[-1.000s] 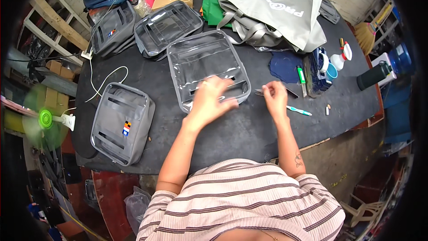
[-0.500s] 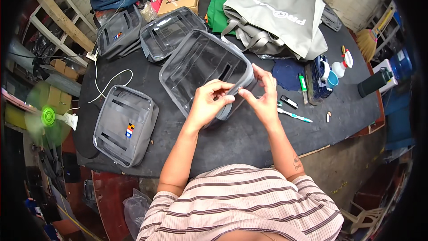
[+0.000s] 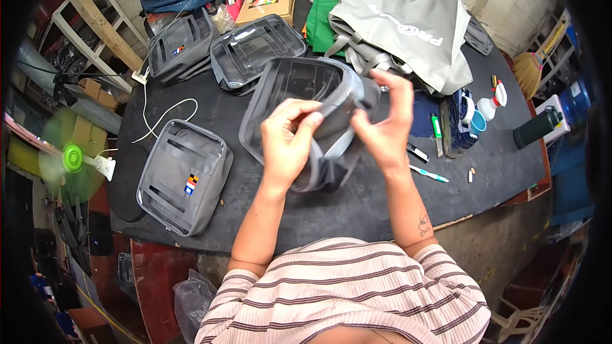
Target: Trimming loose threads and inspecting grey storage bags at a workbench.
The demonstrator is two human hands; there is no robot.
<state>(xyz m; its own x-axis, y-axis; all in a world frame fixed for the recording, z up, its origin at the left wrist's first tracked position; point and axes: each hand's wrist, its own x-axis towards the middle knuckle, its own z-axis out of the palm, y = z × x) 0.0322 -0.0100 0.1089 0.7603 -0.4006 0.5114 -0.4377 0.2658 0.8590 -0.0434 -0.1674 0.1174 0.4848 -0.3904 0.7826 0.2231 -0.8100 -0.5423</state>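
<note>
A grey bag with a clear plastic panel and dark piping [image 3: 336,129] stands tilted up on the black table in front of me. My left hand [image 3: 285,143] pinches its edge between thumb and fingers. At the bag's right side is my right hand [image 3: 389,121], somewhat blurred, its fingers spread apart and its thumb close to the side fabric. Whether that thumb touches the bag is hard to tell. Another grey clear-panelled bag [image 3: 213,172], with a small coloured flag-like patch, lies to the left of my left forearm.
Two more such bags [image 3: 182,44] [image 3: 252,51] lie at the back left, by a cardboard box [image 3: 268,5]. Large grey tote bags [image 3: 401,32] fill the back right. A toothbrush [image 3: 430,174], a green cutter [image 3: 436,127], a spray bottle [image 3: 491,103] and a dark flask [image 3: 539,129] are on the right.
The bag has been turned and tipped, so more of its side shows. My right hand has lifted away from the edge with its fingers spreading; my left hand keeps its pinch.
</note>
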